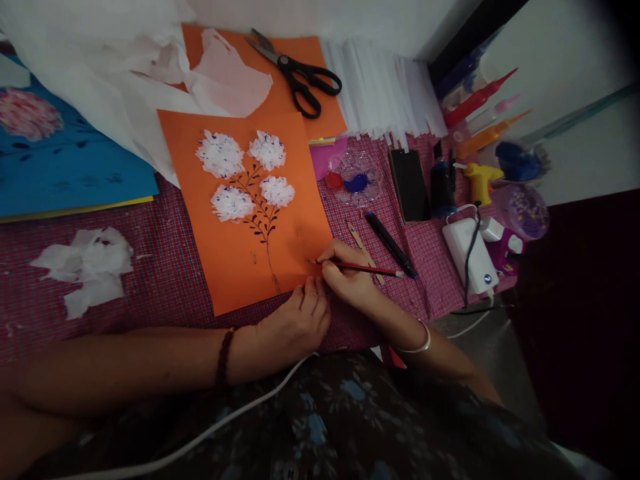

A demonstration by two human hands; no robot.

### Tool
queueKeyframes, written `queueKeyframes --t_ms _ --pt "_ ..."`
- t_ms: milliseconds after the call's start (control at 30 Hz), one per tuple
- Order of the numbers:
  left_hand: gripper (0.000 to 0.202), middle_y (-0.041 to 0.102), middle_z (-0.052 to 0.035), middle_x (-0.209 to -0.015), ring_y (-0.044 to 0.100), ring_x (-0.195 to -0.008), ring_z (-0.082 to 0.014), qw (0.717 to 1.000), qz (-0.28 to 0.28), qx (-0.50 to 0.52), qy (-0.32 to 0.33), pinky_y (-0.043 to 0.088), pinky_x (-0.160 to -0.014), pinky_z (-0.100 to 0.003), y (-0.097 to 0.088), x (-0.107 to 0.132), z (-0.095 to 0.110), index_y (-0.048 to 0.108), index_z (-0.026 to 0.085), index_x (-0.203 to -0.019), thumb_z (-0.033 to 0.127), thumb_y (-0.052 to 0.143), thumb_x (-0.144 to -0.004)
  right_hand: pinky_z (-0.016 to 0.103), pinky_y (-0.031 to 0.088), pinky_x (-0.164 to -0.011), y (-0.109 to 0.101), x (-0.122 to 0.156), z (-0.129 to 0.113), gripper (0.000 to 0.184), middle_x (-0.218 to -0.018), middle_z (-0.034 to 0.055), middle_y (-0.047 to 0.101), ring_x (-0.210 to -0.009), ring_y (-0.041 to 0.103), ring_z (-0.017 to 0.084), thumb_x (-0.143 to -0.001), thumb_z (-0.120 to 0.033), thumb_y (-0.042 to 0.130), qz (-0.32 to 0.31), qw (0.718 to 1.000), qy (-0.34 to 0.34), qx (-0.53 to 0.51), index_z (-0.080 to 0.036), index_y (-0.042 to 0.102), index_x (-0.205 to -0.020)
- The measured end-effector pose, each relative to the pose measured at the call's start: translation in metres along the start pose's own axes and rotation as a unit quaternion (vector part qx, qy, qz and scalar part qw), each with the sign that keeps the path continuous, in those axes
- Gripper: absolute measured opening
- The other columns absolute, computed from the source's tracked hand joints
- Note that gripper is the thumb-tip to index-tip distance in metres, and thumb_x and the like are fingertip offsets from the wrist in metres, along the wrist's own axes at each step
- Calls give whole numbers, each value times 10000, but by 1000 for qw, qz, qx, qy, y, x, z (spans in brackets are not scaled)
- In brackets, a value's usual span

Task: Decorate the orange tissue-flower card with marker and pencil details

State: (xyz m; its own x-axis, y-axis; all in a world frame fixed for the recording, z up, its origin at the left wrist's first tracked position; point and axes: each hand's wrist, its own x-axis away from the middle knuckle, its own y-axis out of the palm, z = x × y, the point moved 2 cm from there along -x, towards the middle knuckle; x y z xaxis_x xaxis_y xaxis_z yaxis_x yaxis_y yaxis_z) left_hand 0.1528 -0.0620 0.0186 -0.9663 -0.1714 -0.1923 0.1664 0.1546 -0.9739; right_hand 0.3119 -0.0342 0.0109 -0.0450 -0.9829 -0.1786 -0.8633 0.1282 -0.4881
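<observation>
My right hand [345, 273] pinches a red brush [363, 268], tip on the orange paper [240, 247]; left hand [295, 323] curled loosely, fingertips pressing the paper's lower edge, gripping nothing.

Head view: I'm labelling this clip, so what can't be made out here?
Red brush tip, head view: too small to tell whether it touches the orange paper.
Left hand: curled fingers hide whether it grips or presses that paper.
Blue sheet: cut off by the left edge.
Bottles at right: blurred, labels unreadable.

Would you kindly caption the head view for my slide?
Right hand holds a red brush on the orange paper; left hand presses its lower edge, below white tissue flowers.
</observation>
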Motion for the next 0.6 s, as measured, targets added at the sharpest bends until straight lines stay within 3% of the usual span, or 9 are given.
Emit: queueKeyframes --t_ms 333,500,600 --pt "449 703 -280 -1212 697 -1090 -383 1000 -5 -2 5 545 -873 -434 -2 1 -2 674 -24 -1201 322 530 -955 255 437 -553 -3 3 4 144 -609 -43 576 -566 540 124 -788 -124 508 0 999 28 23 -221 551 -691" --pt "461 674 -324 -1234 689 -1108 -390 1000 -19 3 9 543 -874 -439 2 2 0 641 -41 -1230 322 559 -957 331 541 -817 -6 -5 3 160 -957 24 698 -878 657 170 -926 -206 502 63 998 -16 22 -231 645 -993" --pt "437 667 -327 -1240 680 -1121 -380 999 -16 29 11 542 -875 -431 1 -1 -4 639 -30 -1219 315 578 -959 322 557 -773 -11 -8 10 207 -1058 56 684 -864 663 165 -997 -314 465 118 992 -20 -24 -238 623 -1108"
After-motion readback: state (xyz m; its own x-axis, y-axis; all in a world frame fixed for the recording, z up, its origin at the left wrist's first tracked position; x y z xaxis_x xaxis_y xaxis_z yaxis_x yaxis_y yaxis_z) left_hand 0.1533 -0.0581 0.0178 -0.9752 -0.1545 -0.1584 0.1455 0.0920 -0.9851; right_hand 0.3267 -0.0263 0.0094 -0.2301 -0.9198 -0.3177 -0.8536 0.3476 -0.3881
